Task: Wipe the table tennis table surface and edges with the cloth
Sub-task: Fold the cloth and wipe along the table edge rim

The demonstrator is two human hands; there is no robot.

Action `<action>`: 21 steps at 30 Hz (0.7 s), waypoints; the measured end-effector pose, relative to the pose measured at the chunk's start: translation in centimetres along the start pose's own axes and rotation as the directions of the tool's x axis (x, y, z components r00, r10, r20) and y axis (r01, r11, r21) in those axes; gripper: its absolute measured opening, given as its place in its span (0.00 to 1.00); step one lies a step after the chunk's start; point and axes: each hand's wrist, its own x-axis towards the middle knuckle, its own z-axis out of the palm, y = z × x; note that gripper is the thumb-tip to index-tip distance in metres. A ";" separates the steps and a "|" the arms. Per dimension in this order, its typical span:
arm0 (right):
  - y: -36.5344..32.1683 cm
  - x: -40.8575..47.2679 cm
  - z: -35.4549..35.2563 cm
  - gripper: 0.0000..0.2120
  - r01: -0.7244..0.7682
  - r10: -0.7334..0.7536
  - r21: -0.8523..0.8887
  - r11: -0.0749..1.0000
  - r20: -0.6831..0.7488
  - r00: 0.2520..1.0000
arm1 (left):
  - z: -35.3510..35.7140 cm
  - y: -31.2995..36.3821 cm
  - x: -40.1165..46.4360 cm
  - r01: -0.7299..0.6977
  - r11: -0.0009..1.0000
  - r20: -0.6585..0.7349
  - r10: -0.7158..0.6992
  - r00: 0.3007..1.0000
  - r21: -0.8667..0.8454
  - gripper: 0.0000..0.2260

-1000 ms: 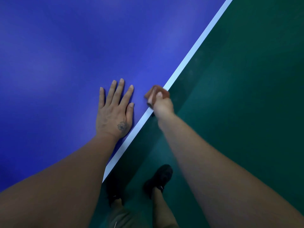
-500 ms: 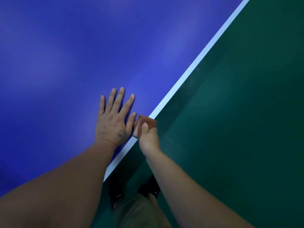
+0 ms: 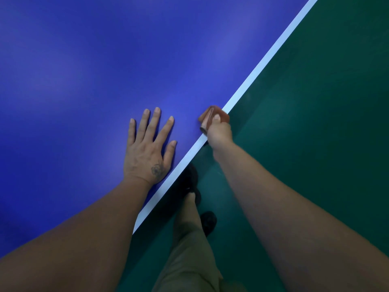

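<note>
Cloth (image 3: pixel 212 118) half hidden under right hand (image 3: pixel 220 133) at table (image 3: pixel 263 62) edge

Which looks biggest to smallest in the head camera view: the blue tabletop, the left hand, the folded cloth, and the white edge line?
1. Blue tabletop
2. White edge line, long but thin
3. Left hand, flat on the tabletop
4. Cloth, partly hidden by the right hand

The line against the hand is unsure.

I have one view only, from the head camera, looking steeply down and forward over the table (image 3: pixel 88 66) edge. It sits close, both forearms reaching out from the bottom corners, the floor (image 3: pixel 315 144) filling the right side. No second view shares anything.
</note>
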 end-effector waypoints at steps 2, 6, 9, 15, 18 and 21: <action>-2.2 1.5 -1.3 0.19 0.010 -0.010 -0.025 1.000 -0.029 1.000 | -0.1 -0.1 0.0 -0.006 1.000 -0.011 0.006 1.000 -0.003 0.28; -4.2 2.9 -2.2 0.17 0.016 -0.014 0.040 0.999 -0.048 0.999 | -0.1 0.0 0.1 -0.011 1.000 -0.010 0.011 1.000 0.004 0.28; -2.4 0.9 -1.5 0.22 0.099 -0.097 0.026 0.995 -0.061 0.993 | -0.2 0.0 0.1 -0.009 1.000 -0.018 0.009 1.000 -0.016 0.28; 2.3 -3.5 1.4 0.24 -0.153 0.151 0.020 0.988 0.072 0.986 | -0.7 0.3 0.1 0.001 1.000 0.016 0.000 1.000 -0.018 0.28; 0.7 -1.8 1.3 0.27 -0.217 0.214 0.032 0.976 0.057 0.975 | -0.9 0.4 0.5 0.020 0.998 0.025 -0.018 1.000 -0.053 0.28; -1.8 0.6 -0.1 0.24 -0.165 0.166 0.098 0.981 0.005 0.986 | -2.1 1.5 2.3 0.054 0.994 0.001 -0.054 0.999 -0.091 0.28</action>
